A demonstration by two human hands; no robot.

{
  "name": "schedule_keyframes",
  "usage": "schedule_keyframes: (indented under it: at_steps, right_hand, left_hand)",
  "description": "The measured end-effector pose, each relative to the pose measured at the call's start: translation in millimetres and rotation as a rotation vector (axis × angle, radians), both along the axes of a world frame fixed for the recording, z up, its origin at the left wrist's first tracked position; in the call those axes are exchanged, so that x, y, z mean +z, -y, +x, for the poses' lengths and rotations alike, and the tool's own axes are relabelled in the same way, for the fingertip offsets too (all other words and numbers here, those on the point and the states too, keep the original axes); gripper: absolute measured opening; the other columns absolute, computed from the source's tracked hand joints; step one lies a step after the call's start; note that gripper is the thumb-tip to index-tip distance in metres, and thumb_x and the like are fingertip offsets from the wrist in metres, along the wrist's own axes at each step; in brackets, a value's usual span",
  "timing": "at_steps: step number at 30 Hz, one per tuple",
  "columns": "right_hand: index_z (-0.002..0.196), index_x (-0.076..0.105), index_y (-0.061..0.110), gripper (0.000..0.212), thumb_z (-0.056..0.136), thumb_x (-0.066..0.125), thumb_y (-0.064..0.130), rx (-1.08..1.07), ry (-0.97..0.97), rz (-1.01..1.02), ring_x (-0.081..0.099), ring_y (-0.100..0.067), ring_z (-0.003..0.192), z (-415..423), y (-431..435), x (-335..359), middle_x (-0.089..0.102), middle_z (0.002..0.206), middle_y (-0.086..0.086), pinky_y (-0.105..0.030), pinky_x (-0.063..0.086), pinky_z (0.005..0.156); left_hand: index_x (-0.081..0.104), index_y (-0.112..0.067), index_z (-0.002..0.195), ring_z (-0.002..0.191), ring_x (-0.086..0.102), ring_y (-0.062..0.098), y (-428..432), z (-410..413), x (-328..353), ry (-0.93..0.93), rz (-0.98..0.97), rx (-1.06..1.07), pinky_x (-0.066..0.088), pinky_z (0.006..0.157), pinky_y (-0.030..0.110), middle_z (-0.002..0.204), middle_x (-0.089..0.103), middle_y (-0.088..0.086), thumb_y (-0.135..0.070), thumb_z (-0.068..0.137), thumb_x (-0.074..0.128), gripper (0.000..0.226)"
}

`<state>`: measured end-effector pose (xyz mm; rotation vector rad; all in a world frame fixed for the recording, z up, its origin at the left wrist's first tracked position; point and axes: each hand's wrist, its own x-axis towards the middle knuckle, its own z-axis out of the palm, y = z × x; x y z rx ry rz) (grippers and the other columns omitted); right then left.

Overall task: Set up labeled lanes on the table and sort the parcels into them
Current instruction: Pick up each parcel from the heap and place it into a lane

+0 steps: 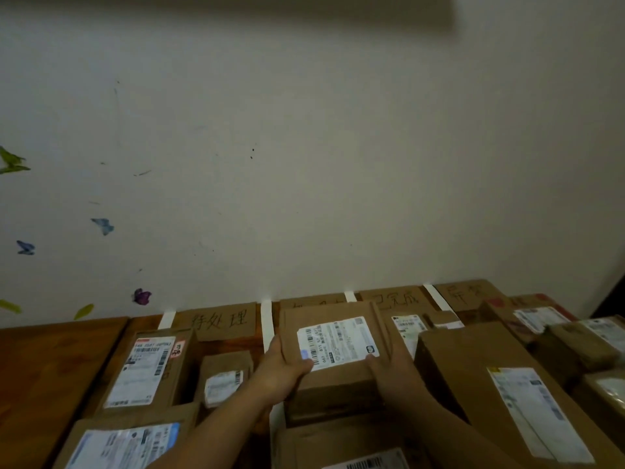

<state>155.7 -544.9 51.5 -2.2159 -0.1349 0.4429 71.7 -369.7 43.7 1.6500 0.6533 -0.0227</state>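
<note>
Head view shows me both hands on one box (333, 346), which I take as my landmark. My left hand (287, 367) clasps its left side and my right hand (389, 367) its right side, fingers (306, 362) curled onto the top by the white shipping label. The box sits in the second lane from the left, on top of another carton (338, 448) nearer me; I cannot tell whether it is resting or slightly lifted.

Lanes look set up already: white tape strips (266, 321) run along the counter (50, 360) on either side of the box, and cardboard signs (220, 321) with handwritten characters lie behind it against the wall.

Sorting seems well along. Left of the box, three parcels (143, 370) lie in the first lane. Right of it, a long carton (500, 397) and several smaller ones fill the other lanes.

What remains, I judge, is placing this box, then any parcels outside my view.
</note>
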Motion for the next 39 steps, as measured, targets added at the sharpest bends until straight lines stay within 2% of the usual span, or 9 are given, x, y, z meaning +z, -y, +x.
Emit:
schedule_keyframes:
  at_steps: [5,7,13,15,17,23,27,33,39]
  right_hand:
    - [0.142,0.028,0.016,0.048,0.1,0.047,0.026,0.069,0.025,-0.126,0.043,-0.022,0.131,3,2,-8,0.035,0.148,-0.008,-0.035,0.041,0.107]
    - [0.147,0.023,0.014,0.056,0.098,0.05,0.025,0.085,0.006,-0.067,0.041,-0.026,0.132,7,2,-10,0.034,0.149,-0.01,-0.036,0.037,0.108]
    - [0.151,0.009,0.021,0.065,0.099,0.048,0.027,0.182,0.067,-0.151,0.056,-0.017,0.114,23,-1,-19,0.046,0.141,-0.006,-0.022,0.047,0.082]
    - [0.15,0.014,0.028,0.061,0.099,0.047,0.027,0.213,0.099,-0.115,0.058,-0.018,0.108,27,1,-20,0.053,0.134,-0.005,-0.024,0.046,0.082]
    - [0.147,0.023,0.029,0.053,0.099,0.045,0.03,0.26,0.119,-0.165,0.057,-0.015,0.098,32,4,-22,0.058,0.127,-0.004,-0.024,0.045,0.081]
    - [0.148,0.024,0.027,0.057,0.097,0.046,0.042,0.334,0.222,-0.36,0.036,-0.02,0.136,38,-14,-19,0.026,0.152,-0.004,-0.03,0.037,0.106]
    - [0.152,0.013,0.032,0.06,0.097,0.027,0.055,0.521,0.441,-0.559,-0.008,-0.026,0.148,38,-18,-26,-0.005,0.162,-0.004,-0.047,0.005,0.118]
    - [0.152,0.009,0.033,0.059,0.099,0.019,0.054,0.613,0.381,-0.597,-0.01,-0.024,0.148,43,-15,-31,-0.003,0.162,-0.001,-0.049,0.001,0.117]
    - [0.15,0.025,0.026,0.065,0.094,0.03,0.06,0.686,0.383,-0.62,0.002,-0.031,0.147,58,-34,-9,0.012,0.16,-0.008,-0.052,0.002,0.118]
  left_hand:
    - [0.028,-0.027,0.141,0.118,0.053,0.02,2,3,-12,-0.04,0.023,-0.008,0.046,0.101,0.039,0.133,0.053,-0.001,-0.02,0.088,0.063,0.064]
    - [0.029,-0.027,0.141,0.118,0.053,0.02,1,4,-15,-0.045,0.029,0.007,0.045,0.102,0.042,0.132,0.054,-0.001,-0.021,0.088,0.064,0.063]
    - [0.023,-0.036,0.139,0.121,0.052,0.02,0,11,-19,-0.04,0.088,0.011,0.044,0.104,0.045,0.137,0.05,-0.002,-0.024,0.09,0.061,0.064]
    - [0.007,-0.037,0.147,0.125,0.049,0.02,0,13,-19,-0.045,0.115,-0.004,0.042,0.105,0.039,0.141,0.046,-0.003,-0.024,0.091,0.059,0.077]
    - [0.004,-0.036,0.149,0.126,0.048,0.018,2,14,-17,-0.066,0.165,-0.065,0.042,0.105,0.035,0.141,0.046,-0.005,-0.026,0.094,0.053,0.074]
    - [0.003,-0.029,0.151,0.137,0.034,0.02,-2,29,-15,-0.145,0.407,-0.204,0.032,0.11,0.033,0.154,0.026,-0.001,-0.037,0.096,0.048,0.071]
    - [-0.007,-0.035,0.15,0.145,-0.015,0.023,-3,33,-26,-0.249,0.834,-0.319,0.005,0.116,0.05,0.155,-0.024,-0.005,-0.054,0.095,0.033,0.07]
    - [-0.003,-0.035,0.15,0.145,-0.015,0.024,-5,36,-24,-0.334,0.899,-0.42,0.002,0.117,0.048,0.157,-0.019,-0.005,-0.056,0.096,0.025,0.064]
    - [0.002,-0.04,0.149,0.145,-0.014,0.024,-26,10,12,-0.374,0.859,-0.319,0.002,0.117,0.05,0.159,-0.011,-0.005,-0.064,0.091,0.032,0.07]
